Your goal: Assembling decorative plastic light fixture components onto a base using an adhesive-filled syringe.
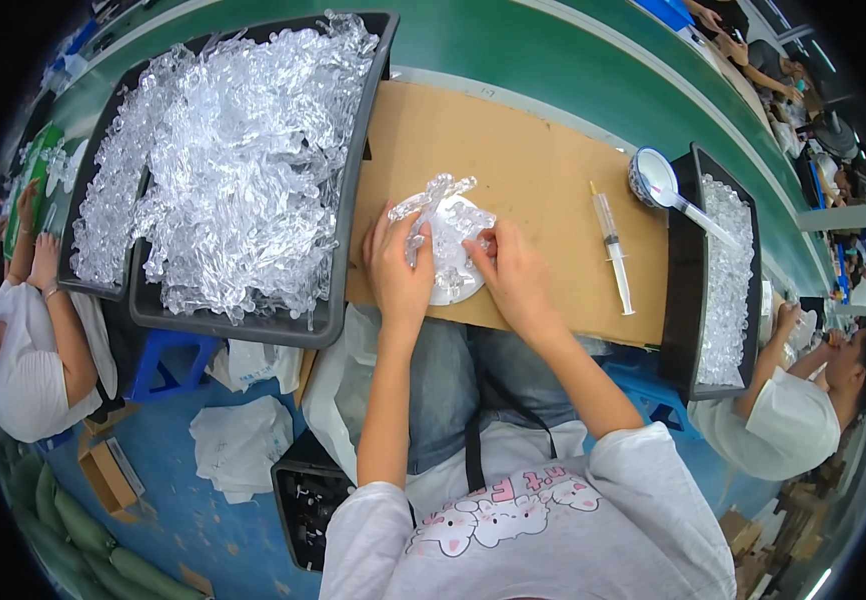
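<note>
A round white disc [458,288] lies on the brown board in front of me, with several clear plastic pieces [444,190] heaped on it. My left hand [400,268] is at the disc's left side, its fingers curled and its thumb against a clear piece. On the opposite side, my right hand [516,272] pinches another clear plastic piece between thumb and fingers. The fingers partly cover both held pieces, so their full shape is hidden.
A large black bin [348,200] heaped with clear pieces stands left; a narrower black bin [681,290] with more is at right. On the cardboard [543,170] lies a syringe [610,243], near a patterned bowl [643,165] with a white spoon [695,212]. Co-workers sit on both sides.
</note>
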A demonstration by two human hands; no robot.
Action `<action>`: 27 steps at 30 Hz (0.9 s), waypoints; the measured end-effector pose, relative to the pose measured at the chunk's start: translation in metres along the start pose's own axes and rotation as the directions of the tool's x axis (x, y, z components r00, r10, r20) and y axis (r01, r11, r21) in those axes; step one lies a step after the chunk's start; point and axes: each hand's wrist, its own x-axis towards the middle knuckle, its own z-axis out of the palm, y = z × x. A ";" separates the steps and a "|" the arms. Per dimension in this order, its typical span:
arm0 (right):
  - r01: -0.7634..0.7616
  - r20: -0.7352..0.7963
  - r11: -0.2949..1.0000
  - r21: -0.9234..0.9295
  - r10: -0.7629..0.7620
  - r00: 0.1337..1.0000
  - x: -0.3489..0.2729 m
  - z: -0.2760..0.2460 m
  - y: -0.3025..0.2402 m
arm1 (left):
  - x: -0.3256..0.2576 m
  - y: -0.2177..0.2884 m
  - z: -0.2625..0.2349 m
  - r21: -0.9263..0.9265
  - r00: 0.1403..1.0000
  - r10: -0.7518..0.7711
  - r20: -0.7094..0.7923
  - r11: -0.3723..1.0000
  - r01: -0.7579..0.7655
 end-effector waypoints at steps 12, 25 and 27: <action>-0.043 -0.040 0.985 0.169 0.050 0.998 -0.020 -0.064 0.005 | -0.002 0.000 -0.003 -0.021 1.000 -0.006 0.005 1.000 0.006; -0.264 0.107 0.939 0.223 0.245 0.964 -0.011 -0.045 0.023 | 0.002 0.009 0.007 -0.034 0.997 -0.074 -0.019 0.997 0.073; -0.239 0.033 0.908 0.345 0.243 0.970 -0.023 -0.069 0.039 | 0.002 0.006 0.000 -0.004 0.997 -0.073 -0.013 0.997 0.073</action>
